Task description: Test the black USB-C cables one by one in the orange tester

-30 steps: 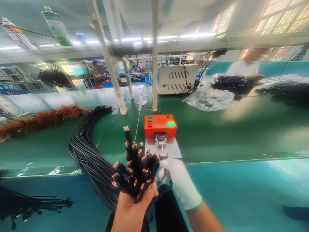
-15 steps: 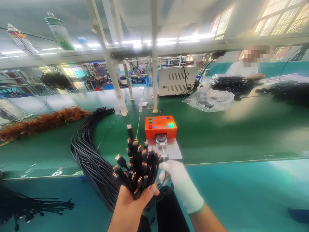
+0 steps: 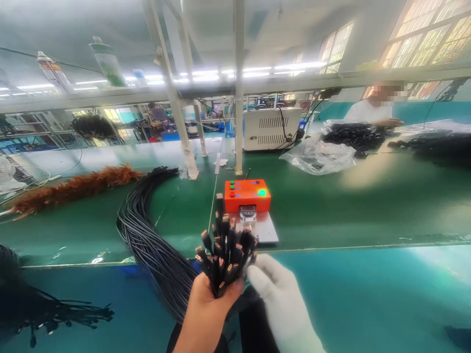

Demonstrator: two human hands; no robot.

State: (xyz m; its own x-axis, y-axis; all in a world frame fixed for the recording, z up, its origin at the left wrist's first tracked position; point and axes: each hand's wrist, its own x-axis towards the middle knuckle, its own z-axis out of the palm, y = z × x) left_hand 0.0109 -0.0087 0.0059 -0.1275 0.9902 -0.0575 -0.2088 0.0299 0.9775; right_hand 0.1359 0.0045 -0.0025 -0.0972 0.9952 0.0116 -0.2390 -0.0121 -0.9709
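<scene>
Gripping a fat bunch of black cables (image 3: 221,262), the bare left hand (image 3: 206,306) has its fingers closed snugly, and the bunch has shifted over, partly blocking the metal plate (image 3: 268,230). Gloved right hand's (image 3: 281,296) fingers are curled beside it, can't tell if they've got anything.

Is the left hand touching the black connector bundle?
Touching. The head view shows the left hand gripping the black connector bundle, palm and thumb closed around its lower part.
</scene>
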